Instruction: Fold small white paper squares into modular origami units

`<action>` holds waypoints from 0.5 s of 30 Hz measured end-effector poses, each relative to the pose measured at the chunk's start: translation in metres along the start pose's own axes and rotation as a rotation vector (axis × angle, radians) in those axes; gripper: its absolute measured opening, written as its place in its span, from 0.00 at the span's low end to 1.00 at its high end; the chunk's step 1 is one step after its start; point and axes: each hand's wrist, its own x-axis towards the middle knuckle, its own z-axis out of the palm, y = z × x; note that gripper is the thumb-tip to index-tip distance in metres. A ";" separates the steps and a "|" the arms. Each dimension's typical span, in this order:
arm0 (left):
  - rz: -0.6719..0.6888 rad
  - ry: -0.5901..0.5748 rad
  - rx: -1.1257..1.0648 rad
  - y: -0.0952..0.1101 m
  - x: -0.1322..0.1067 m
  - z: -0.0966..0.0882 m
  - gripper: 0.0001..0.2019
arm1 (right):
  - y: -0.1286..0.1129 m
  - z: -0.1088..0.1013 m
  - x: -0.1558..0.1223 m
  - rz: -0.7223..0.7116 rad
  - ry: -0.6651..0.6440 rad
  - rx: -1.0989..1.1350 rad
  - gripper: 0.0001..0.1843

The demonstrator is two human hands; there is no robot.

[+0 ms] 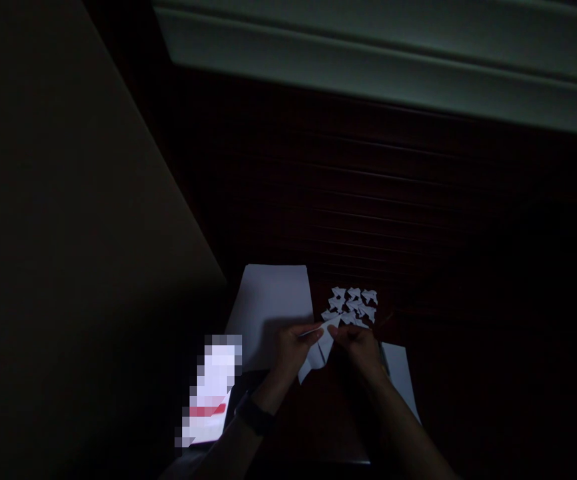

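Note:
In a very dark scene, my left hand (293, 350) and my right hand (361, 347) both pinch one partly folded white paper piece (318, 350) between them, held just above a dark table. A dark band sits on my left wrist. Right behind the hands lies a cluster of several small folded white paper shapes (351, 305). A plain white sheet (268, 307) lies to the left of that cluster, partly behind my left hand.
A bright blurred screen or card (211, 393) with a red stripe lies at the lower left. Another white sheet (398, 377) shows under my right forearm. A dark slatted wooden surface (393, 200) rises behind, with a pale ledge (368, 60) above and a plain wall (68, 233) at left.

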 end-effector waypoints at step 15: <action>0.042 0.010 0.074 -0.009 0.000 0.000 0.12 | 0.022 0.006 0.004 -0.058 -0.062 -0.059 0.19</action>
